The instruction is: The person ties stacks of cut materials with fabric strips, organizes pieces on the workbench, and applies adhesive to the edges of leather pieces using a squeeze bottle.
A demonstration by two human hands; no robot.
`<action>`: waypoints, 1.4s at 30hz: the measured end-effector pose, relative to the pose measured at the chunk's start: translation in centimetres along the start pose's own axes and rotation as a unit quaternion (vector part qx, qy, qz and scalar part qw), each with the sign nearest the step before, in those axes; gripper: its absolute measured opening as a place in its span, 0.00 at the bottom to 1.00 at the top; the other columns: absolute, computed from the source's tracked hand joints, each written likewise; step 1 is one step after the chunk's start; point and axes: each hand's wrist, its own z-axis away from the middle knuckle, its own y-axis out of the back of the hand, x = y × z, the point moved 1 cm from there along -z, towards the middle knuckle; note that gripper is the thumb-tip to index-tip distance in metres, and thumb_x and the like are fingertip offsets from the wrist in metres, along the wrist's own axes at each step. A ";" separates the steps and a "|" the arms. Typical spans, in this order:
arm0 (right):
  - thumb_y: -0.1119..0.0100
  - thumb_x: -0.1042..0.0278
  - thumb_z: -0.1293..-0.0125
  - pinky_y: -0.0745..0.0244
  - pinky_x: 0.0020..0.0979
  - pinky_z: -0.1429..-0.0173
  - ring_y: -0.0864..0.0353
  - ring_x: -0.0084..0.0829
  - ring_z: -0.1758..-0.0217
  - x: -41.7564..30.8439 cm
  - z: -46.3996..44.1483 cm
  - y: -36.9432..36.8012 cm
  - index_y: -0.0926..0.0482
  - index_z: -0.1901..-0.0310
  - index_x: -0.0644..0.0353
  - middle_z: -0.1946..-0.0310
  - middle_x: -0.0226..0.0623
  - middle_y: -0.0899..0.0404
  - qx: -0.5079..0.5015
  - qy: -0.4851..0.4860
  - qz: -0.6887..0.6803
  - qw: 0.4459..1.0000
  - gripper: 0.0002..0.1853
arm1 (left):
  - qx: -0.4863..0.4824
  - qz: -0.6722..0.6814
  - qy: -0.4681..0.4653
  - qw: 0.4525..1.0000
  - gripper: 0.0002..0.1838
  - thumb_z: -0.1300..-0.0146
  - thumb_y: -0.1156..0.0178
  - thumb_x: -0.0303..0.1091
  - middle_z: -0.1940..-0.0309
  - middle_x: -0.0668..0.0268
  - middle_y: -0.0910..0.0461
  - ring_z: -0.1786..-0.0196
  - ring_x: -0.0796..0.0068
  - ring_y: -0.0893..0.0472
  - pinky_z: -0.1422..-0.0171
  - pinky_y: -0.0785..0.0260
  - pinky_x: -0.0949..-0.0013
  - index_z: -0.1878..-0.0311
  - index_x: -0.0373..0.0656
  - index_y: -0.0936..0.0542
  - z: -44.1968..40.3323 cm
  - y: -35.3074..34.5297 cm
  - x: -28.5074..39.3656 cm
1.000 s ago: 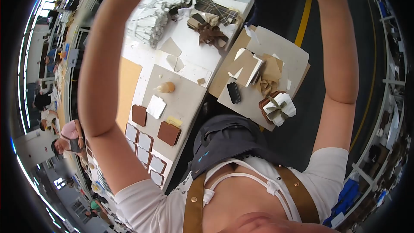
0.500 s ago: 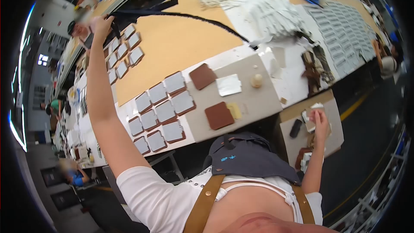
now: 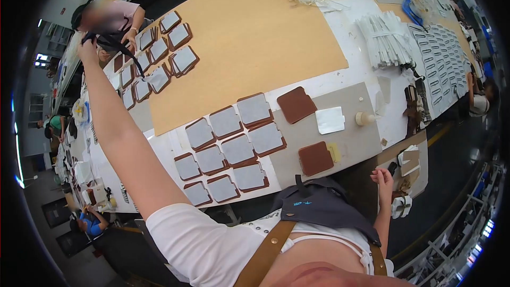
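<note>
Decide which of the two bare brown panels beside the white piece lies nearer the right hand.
The lower brown panel, with a yellow piece showing at its edge, lies nearer the right hand; the upper brown panel is farther off, without any yellow.

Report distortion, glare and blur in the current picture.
Head view: fisheye bending, black corners, left arm stretched; head view: light strips at the left edge burn white; head view: a blurred patch sits over the co-worker; head view: the dark strip in the left hand shows little detail.
</note>
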 end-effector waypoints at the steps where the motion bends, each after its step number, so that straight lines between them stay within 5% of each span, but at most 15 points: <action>1: 0.50 0.66 0.28 0.25 0.23 0.56 0.19 0.23 0.62 0.4 0.3 -0.1 0.23 0.53 0.64 0.63 0.34 0.20 0.003 -0.003 0.001 1.000 0.11 | -0.015 -0.033 0.035 0.999 0.16 0.43 0.44 0.22 0.54 0.54 0.26 0.55 0.61 0.22 0.50 0.25 0.67 0.50 0.30 0.27 -1.7 3.4 -3.6; 4: 0.50 0.65 0.27 0.25 0.23 0.56 0.19 0.23 0.62 1.4 1.7 0.0 0.24 0.52 0.64 0.62 0.35 0.19 0.029 -0.015 0.008 0.999 0.12 | -0.200 -0.185 0.226 0.935 0.20 0.47 0.40 0.27 0.57 0.64 0.25 0.58 0.73 0.26 0.56 0.30 0.69 0.48 0.40 0.25 -8.8 12.5 -17.9; 6: 0.50 0.64 0.27 0.24 0.23 0.56 0.19 0.24 0.61 1.6 2.3 0.8 0.24 0.51 0.65 0.61 0.36 0.19 0.020 -0.003 0.016 1.000 0.13 | -0.135 -0.173 0.192 0.957 0.19 0.47 0.40 0.28 0.59 0.68 0.24 0.57 0.76 0.25 0.56 0.30 0.70 0.49 0.41 0.25 5.6 4.1 -10.9; 7: 0.50 0.64 0.27 0.24 0.23 0.55 0.19 0.24 0.61 0.9 2.9 1.4 0.24 0.51 0.65 0.61 0.36 0.19 0.034 -0.002 0.003 0.999 0.13 | -0.145 -0.201 0.161 0.955 0.20 0.46 0.40 0.28 0.57 0.67 0.24 0.55 0.75 0.26 0.53 0.31 0.69 0.48 0.41 0.25 4.9 2.3 -13.5; 12: 0.47 0.66 0.30 0.26 0.21 0.61 0.21 0.19 0.67 5.7 4.4 12.7 0.23 0.58 0.64 0.67 0.30 0.20 0.190 0.006 0.063 0.980 0.10 | -0.379 -0.277 0.042 0.882 0.21 0.38 0.44 0.30 0.48 0.61 0.25 0.45 0.70 0.27 0.42 0.35 0.67 0.41 0.39 0.29 13.8 -15.9 -16.2; 16: 0.47 0.68 0.31 0.25 0.21 0.65 0.21 0.18 0.70 10.4 5.3 23.7 0.21 0.59 0.64 0.70 0.30 0.19 0.361 -0.064 0.099 0.925 0.08 | -0.634 -0.217 0.004 0.742 0.23 0.32 0.46 0.31 0.41 0.57 0.27 0.38 0.66 0.27 0.33 0.38 0.66 0.35 0.38 0.32 32.9 -29.6 -4.6; 20: 0.42 0.68 0.36 0.23 0.25 0.64 0.18 0.23 0.71 15.6 2.8 29.7 0.19 0.61 0.66 0.72 0.36 0.17 0.339 -0.103 0.192 0.915 0.09 | -0.799 -0.209 -0.039 0.562 0.22 0.28 0.50 0.34 0.43 0.54 0.24 0.38 0.66 0.26 0.35 0.35 0.65 0.34 0.37 0.33 54.9 -35.7 11.3; 24: 0.38 0.64 0.45 0.23 0.36 0.60 0.16 0.38 0.66 23.5 -4.1 30.8 0.17 0.64 0.65 0.70 0.43 0.16 0.256 -0.069 0.263 0.928 0.12 | -0.891 -0.161 -0.028 0.423 0.22 0.32 0.45 0.34 0.45 0.53 0.22 0.40 0.62 0.24 0.36 0.35 0.65 0.36 0.38 0.30 71.0 -37.1 17.0; 26: 0.34 0.62 0.47 0.25 0.39 0.51 0.18 0.41 0.59 26.4 -7.7 29.8 0.17 0.63 0.63 0.67 0.44 0.17 0.236 -0.112 0.310 0.914 0.14 | -0.912 -0.185 -0.019 0.365 0.22 0.32 0.44 0.35 0.46 0.54 0.22 0.41 0.62 0.23 0.38 0.34 0.65 0.37 0.38 0.30 78.4 -38.1 18.4; 28: 0.34 0.63 0.47 0.29 0.42 0.47 0.20 0.42 0.58 29.4 -10.0 28.6 0.18 0.62 0.60 0.69 0.42 0.20 0.299 -0.069 0.522 0.796 0.13 | -0.924 -0.147 0.033 0.352 0.22 0.32 0.44 0.35 0.47 0.55 0.21 0.41 0.64 0.23 0.38 0.33 0.65 0.37 0.39 0.29 85.8 -39.3 18.1; 31: 0.35 0.64 0.45 0.33 0.42 0.47 0.22 0.40 0.57 32.2 -11.1 28.9 0.21 0.64 0.58 0.70 0.40 0.22 0.293 -0.055 0.528 0.795 0.10 | -0.927 -0.091 0.149 0.331 0.21 0.29 0.48 0.37 0.46 0.58 0.21 0.41 0.67 0.24 0.36 0.35 0.66 0.36 0.38 0.30 97.1 -41.9 17.9; 34: 0.38 0.67 0.42 0.38 0.42 0.42 0.22 0.40 0.58 24.2 -6.0 30.6 0.23 0.63 0.60 0.70 0.37 0.21 0.283 -0.004 0.254 0.925 0.09 | -0.880 -0.044 0.326 0.344 0.24 0.25 0.56 0.44 0.46 0.60 0.21 0.40 0.69 0.25 0.32 0.39 0.66 0.37 0.36 0.30 108.7 -42.7 15.4; 36: 0.40 0.68 0.38 0.33 0.36 0.50 0.23 0.31 0.64 21.4 -2.4 31.4 0.26 0.64 0.62 0.72 0.35 0.23 0.310 0.118 0.159 0.930 0.08 | -0.869 -0.054 0.375 0.319 0.29 0.26 0.58 0.53 0.45 0.59 0.22 0.39 0.68 0.27 0.33 0.40 0.67 0.38 0.36 0.29 116.0 -42.5 15.5; 38: 0.43 0.67 0.34 0.32 0.27 0.61 0.27 0.21 0.71 17.0 1.1 31.9 0.27 0.64 0.64 0.74 0.33 0.24 0.196 0.033 -0.145 0.969 0.08 | -0.773 -0.015 0.574 0.271 0.32 0.28 0.59 0.58 0.43 0.61 0.24 0.38 0.67 0.28 0.33 0.40 0.66 0.40 0.38 0.27 122.5 -42.0 15.2; 42: 0.44 0.66 0.32 0.35 0.23 0.68 0.31 0.15 0.73 16.3 3.1 32.2 0.26 0.62 0.64 0.76 0.31 0.25 0.070 0.074 -0.200 0.974 0.09 | -0.662 -0.030 0.718 0.212 0.23 0.29 0.51 0.54 0.51 0.66 0.24 0.45 0.70 0.26 0.38 0.37 0.67 0.46 0.44 0.24 124.6 -44.1 18.9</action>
